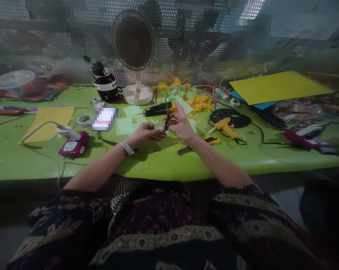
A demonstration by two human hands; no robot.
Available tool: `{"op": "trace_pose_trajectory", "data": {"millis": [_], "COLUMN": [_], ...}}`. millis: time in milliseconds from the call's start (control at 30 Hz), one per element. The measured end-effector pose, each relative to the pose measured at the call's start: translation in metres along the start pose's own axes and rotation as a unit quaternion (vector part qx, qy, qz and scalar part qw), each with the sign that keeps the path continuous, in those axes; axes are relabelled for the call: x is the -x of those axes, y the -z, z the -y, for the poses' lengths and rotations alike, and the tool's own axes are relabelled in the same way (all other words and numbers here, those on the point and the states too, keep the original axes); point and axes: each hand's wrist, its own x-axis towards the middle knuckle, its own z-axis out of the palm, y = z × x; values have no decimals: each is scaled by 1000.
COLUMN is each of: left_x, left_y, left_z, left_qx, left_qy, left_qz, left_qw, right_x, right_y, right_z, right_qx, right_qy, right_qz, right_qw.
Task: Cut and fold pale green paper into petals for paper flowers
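Note:
My right hand (pixel 181 125) is closed around dark scissors (pixel 167 114) whose blades point up and away, over the green table (pixel 158 161). My left hand (pixel 145 132) pinches a small pale green piece of paper (pixel 159 126) and holds it against the scissors. Both hands meet just above the table's middle. A white band sits on my left wrist. More pale green paper squares (pixel 130 120) lie just behind my hands.
A yellow glue gun (pixel 225 127) with a black cord lies right of my hands, near a utility knife (pixel 211 140). A fan (pixel 134 56), black stapler (pixel 156 109), black bottle (pixel 104 84), tape roll (pixel 83 120), yellow sheets (pixel 276 87), paper-flower pile (pixel 183 93) and magenta device (pixel 73 146) surround them.

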Motion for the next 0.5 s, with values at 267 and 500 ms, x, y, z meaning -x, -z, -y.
{"op": "trace_pose_trajectory", "data": {"millis": [267,500], "left_x": [2,4], "left_y": [-3,-5], "left_z": [-1,-1], "left_qx": [-15,-22], "left_qy": [46,20], "left_qz": [13,11], "left_qw": [999,999], "right_x": [-1,-6], "right_y": [0,3], "right_z": [-7,-13], "right_qx": [-4,-27], "right_qy": [32,51], "right_qz": [3,-3], "right_qw": [999,998]}}
